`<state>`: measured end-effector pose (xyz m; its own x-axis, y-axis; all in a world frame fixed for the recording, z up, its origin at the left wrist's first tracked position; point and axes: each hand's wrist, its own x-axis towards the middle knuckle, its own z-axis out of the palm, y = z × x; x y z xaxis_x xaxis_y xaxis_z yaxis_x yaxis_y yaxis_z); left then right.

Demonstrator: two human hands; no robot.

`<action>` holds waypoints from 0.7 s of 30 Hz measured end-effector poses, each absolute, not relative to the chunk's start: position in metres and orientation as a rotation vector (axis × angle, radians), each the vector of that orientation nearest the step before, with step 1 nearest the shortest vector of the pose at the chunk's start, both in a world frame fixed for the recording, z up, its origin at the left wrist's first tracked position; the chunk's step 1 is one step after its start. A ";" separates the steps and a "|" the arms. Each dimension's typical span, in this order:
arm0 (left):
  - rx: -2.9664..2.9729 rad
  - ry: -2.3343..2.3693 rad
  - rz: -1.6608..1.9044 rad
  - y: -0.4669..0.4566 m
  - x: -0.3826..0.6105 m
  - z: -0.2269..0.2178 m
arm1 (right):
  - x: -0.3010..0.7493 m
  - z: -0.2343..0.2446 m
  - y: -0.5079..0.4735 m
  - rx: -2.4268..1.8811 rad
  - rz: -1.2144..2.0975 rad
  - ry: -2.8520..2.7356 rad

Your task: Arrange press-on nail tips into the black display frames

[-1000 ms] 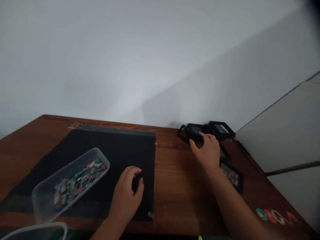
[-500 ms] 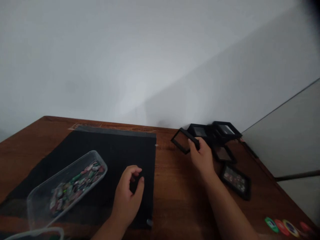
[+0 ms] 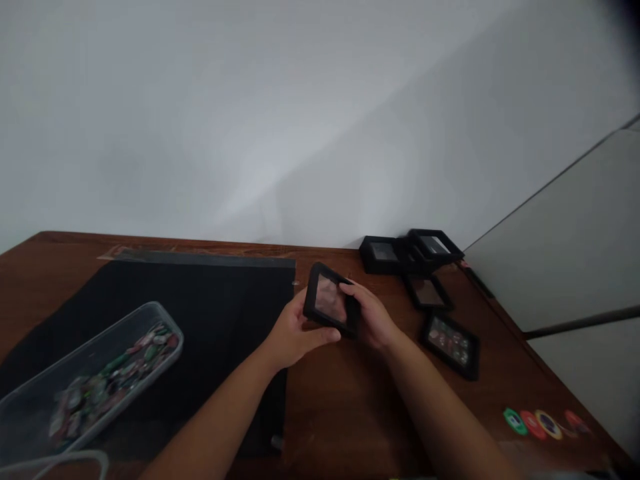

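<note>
A small black display frame [image 3: 330,297] with a see-through window is held between both of my hands, tilted above the table. My left hand [image 3: 299,333] grips its left and lower side, thumb along the bottom edge. From the right, my right hand [image 3: 367,308] clasps it, with fingertips on the window's edge. Pinkish skin tones show through the window. To the right lie a similar black frame [image 3: 426,291] and another frame holding several small round pieces [image 3: 451,341]. More black frames [image 3: 385,255] are piled against the wall.
A clear plastic container [image 3: 165,313] of mixed coloured stones rests on a black mat [image 3: 225,300] at left. Colourful round stickers or chips [image 3: 533,423] are at the lower right. The wooden table [image 3: 345,413] meets a white wall [image 3: 280,133] behind.
My right hand has brought the black frame leftward from beside the pile, and my left hand has come up and taken hold of it too. The view has shifted slightly right.
</note>
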<state>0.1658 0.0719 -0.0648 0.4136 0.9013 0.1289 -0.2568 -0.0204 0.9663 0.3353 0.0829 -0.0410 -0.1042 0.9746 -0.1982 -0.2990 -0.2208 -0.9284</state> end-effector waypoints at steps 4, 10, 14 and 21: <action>1.143 0.633 1.093 0.081 0.177 -0.069 | 0.337 -0.045 0.087 -1.101 1.660 -0.806; 1.020 0.554 1.123 0.086 0.180 -0.070 | 0.343 -0.042 0.089 -1.118 1.959 -0.754; 0.945 0.487 1.103 0.083 0.173 -0.065 | 0.342 -0.039 0.086 -1.089 2.077 -0.755; 0.878 0.434 1.111 0.084 0.166 -0.058 | 0.341 -0.033 0.084 -1.031 2.114 -0.747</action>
<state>0.1664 0.0837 -0.0576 0.4090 0.9056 0.1127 -0.5891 0.1678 0.7904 0.3414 0.0838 -0.0331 -0.4701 0.7599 -0.4489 -0.3094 -0.6182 -0.7226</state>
